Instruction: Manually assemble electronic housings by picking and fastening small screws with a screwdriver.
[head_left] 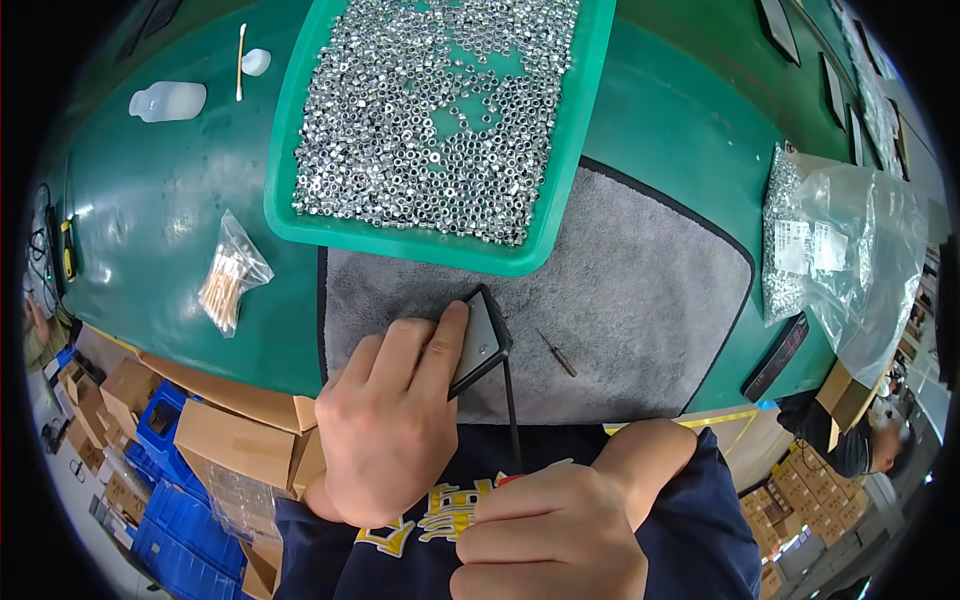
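My left hand [390,410] is closed around a small flat device [484,340] with a black rim and a silver-grey face, held over the grey cloth. Close to my body, my right hand [555,535] forms a fist around a tool with a thin straight black shaft [512,420]. A red bit shows at the top of the fist; the rest of the handle is hidden. The shaft runs up to the device's lower right corner, where its tip cannot be made out. A small thin screwdriver [559,356] lies on the cloth [640,290] to the device's right.
Beyond my hands, a green tray [400,247] of small metal nuts overlaps the cloth. Left of it are a bag of cotton swabs [230,275], a white bottle [168,102] and a loose swab [240,62]. A clear bag of metal parts [785,240] and a black bar-shaped object [776,358] lie right.
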